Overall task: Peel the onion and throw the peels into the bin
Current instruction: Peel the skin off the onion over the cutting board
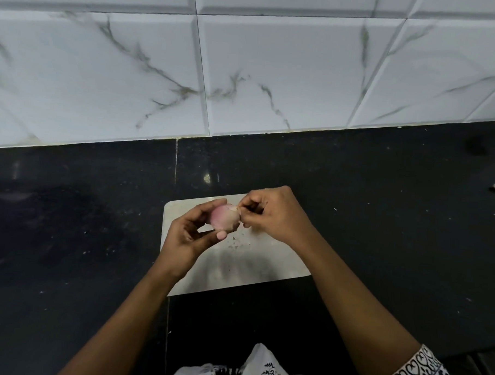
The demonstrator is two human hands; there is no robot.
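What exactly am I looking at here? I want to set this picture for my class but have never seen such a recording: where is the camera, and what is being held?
There is no machine here. These are a person's two bare hands, filmed by one wide-angle camera worn on the head, which looks forward and down. The left hand holds a small pinkish onion. The right hand pinches a bit of peel at the onion's top. Below them a pale cutting board, with a few crumbs on it, lies on a dark counter. Behind the counter is a white marbled tile wall.
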